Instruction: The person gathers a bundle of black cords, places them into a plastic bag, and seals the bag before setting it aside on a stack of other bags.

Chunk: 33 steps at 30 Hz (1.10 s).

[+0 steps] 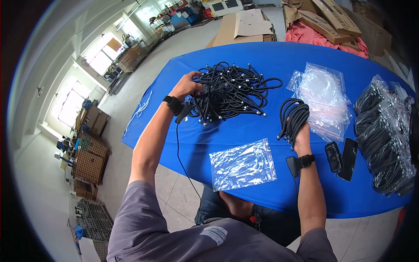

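Observation:
A tangled pile of black cords [238, 89] with small silvery end pieces lies on the blue-covered table. My left hand [188, 85] is at the pile's left edge, its fingers bent around some of the cords; the fingertips are partly hidden among them. A looped bundle of black cords [295, 114] rests in my right hand [302, 139], whose fingers are mostly covered by the loops. Between my forearms, a flat clear zip bag [242, 165] lies near the table's front edge. To the right of the bundle is a stack of clear plastic bags [324, 98].
Bagged black cords [384, 135] are heaped along the right side of the blue tablecloth [174, 148]. A black case [333, 156] and a dark phone-like slab [348, 159] lie beside my right wrist. Thin cables hang from both wrist straps. Cardboard [244, 26] stands beyond the table.

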Tool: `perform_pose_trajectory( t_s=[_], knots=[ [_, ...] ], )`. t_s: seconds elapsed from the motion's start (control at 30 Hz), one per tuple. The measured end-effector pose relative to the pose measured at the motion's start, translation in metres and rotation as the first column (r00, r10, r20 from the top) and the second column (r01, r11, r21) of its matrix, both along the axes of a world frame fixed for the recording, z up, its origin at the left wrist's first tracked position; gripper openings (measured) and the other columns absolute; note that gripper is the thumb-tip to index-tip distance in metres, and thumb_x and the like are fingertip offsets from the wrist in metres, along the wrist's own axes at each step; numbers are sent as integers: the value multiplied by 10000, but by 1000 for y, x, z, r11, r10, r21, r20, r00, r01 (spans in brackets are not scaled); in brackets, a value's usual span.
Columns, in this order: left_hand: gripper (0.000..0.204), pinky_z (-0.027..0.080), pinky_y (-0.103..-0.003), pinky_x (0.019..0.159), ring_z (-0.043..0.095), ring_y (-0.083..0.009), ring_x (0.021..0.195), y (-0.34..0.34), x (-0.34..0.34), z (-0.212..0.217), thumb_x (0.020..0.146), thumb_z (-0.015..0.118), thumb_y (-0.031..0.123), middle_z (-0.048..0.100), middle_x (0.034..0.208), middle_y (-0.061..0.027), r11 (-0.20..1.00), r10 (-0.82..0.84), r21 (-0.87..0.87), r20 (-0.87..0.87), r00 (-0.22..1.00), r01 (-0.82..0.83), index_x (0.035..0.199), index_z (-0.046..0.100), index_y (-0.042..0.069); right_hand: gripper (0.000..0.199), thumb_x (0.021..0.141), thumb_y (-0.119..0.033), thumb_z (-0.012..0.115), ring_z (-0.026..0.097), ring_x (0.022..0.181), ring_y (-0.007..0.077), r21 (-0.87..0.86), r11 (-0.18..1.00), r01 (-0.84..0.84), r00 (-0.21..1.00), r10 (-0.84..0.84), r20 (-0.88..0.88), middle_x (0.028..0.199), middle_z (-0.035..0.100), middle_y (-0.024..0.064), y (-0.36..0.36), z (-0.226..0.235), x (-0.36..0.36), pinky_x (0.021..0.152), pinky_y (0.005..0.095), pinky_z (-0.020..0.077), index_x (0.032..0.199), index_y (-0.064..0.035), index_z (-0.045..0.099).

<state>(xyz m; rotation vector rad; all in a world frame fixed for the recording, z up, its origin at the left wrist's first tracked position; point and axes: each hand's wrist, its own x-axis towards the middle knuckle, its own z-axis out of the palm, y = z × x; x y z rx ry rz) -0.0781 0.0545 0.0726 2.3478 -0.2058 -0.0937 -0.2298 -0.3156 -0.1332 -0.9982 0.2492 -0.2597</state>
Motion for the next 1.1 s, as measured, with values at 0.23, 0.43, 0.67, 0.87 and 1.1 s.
perform_pose_trajectory(
  t_s=[0.23,0.43,0.67,0.87,1.1],
  knots=[
    [770,534,-270,823,654,-131,857,-27,-36,11,830,730,-40,673,953,-56,860,-332,-466,-194,923,211,1525,408,44,90,949,-81,689,651,767,94,-53,999,-8,1000,9,28,892,672,10,-2,-2,0,639,252,531,1030,-65,654],
    [708,556,-293,914,662,-149,883,-70,-55,-4,862,712,-94,672,1023,-65,746,-444,-609,-150,883,271,1500,438,46,145,929,-69,707,665,801,115,-44,998,-45,997,48,67,929,687,21,-9,-18,4,683,262,547,1064,-59,655],
    [604,569,-287,910,695,-156,973,-145,-85,-30,860,698,-110,689,1014,-54,606,-477,-772,-158,864,193,1420,508,10,172,926,-81,705,671,834,120,-13,978,-207,936,202,289,980,694,29,-13,0,-9,737,266,554,1090,-46,665],
    [579,562,-294,920,696,-159,1005,-187,-102,-59,886,708,-63,711,1074,-71,601,-495,-755,-95,864,261,1424,512,25,129,997,-102,608,661,809,83,-161,950,-268,932,298,204,955,704,31,-7,15,-13,681,233,553,1085,-25,663],
    [540,533,-275,949,677,-138,1039,-199,-107,-75,909,687,-48,703,1128,-61,558,-560,-782,-109,821,277,1419,521,15,181,1040,-115,546,670,877,84,-103,961,-255,915,274,295,1035,700,44,-26,-11,1,740,235,576,1172,-17,623]
  ],
)
